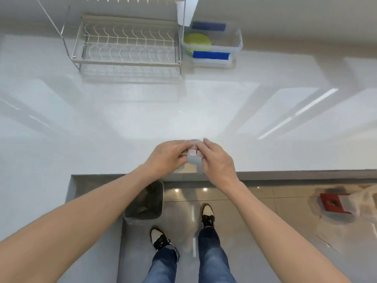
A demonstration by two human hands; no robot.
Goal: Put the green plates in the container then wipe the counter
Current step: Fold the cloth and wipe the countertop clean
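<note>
Green plates (196, 41) lie stacked inside a clear plastic container (236, 44) with blue handles at the back of the white counter (183, 111). Close to the counter's front edge, my left hand (166, 157) and my right hand (217, 160) meet over a small pale cloth (192, 152). Both hands pinch it between fingers and thumbs. Most of the cloth is hidden by my fingers.
A wire dish rack (127, 45) with no dishes in it stands left of the container. Below the counter's edge a grey bin (145, 201) sits on the tiled floor by my feet. A red object (332, 202) with plastic wrap lies on the floor at right.
</note>
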